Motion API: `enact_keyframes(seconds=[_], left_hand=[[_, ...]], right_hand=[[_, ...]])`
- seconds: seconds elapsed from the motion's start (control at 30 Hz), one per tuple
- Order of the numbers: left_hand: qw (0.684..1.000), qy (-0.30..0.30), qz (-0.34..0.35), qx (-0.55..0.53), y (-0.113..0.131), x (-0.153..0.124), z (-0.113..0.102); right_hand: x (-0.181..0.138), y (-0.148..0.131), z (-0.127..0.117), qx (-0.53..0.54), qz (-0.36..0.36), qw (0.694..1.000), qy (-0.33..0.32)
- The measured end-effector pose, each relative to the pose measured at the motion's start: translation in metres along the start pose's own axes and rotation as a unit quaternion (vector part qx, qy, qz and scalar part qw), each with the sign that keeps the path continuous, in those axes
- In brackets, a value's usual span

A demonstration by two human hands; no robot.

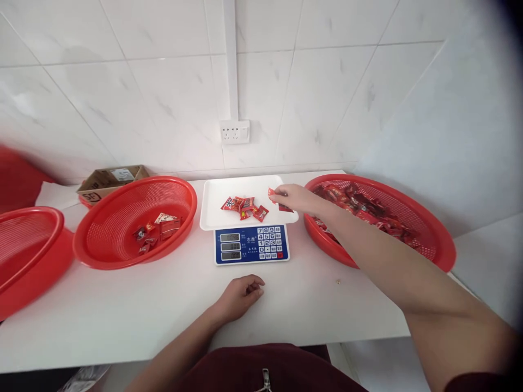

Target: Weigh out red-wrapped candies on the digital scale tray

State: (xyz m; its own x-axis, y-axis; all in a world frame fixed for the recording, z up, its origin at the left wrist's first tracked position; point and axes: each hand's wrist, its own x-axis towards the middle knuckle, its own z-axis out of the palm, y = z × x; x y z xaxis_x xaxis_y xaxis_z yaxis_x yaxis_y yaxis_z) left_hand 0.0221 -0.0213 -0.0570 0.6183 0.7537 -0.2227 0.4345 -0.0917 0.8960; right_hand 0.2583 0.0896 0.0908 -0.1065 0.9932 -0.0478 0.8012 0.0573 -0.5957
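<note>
My right hand (291,197) reaches over the right edge of the white scale tray (212,209), pinching red snack packets (273,193). Several more red packets (244,207) lie in a small pile on the tray. Below the tray is the blue keypad and display of the scale (251,244). My left hand (241,295) rests on the white table with fingers loosely curled, holding nothing. A wide red basket (433,256) on the right holds many red packets (363,209). A red basket (102,239) on the left holds a few packets (157,228).
A third red basket (28,256) sits at the far left edge. A cardboard box (108,181) stands behind the left basket by the tiled wall. A wall socket (235,131) is above the scale. A tiny object (338,281) lies on the table (122,316).
</note>
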Motion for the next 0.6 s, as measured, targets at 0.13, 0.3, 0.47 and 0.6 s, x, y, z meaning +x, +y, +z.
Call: enact_keyframes(seconds=[0.13,0.3,0.47,0.6], left_hand=[[1.0,0.005,0.009,-0.004,0.0,-0.002,0.0],[1.0,0.002,0.006,-0.006,0.002,-0.003,0.0],[1.0,-0.009,0.003,-0.021,0.005,-0.005,-0.002],[0.995,-0.03,0.008,-0.099,0.014,-0.01,-0.002]], right_hand=[[0.023,-0.004,0.013,-0.01,0.001,1.0,0.018],[0.025,-0.005,0.019,-0.012,-0.002,1.0,0.011],[-0.023,-0.002,0.018,0.044,-0.043,0.997,0.037],[-0.086,0.01,0.047,0.179,-0.047,0.983,-0.012]])
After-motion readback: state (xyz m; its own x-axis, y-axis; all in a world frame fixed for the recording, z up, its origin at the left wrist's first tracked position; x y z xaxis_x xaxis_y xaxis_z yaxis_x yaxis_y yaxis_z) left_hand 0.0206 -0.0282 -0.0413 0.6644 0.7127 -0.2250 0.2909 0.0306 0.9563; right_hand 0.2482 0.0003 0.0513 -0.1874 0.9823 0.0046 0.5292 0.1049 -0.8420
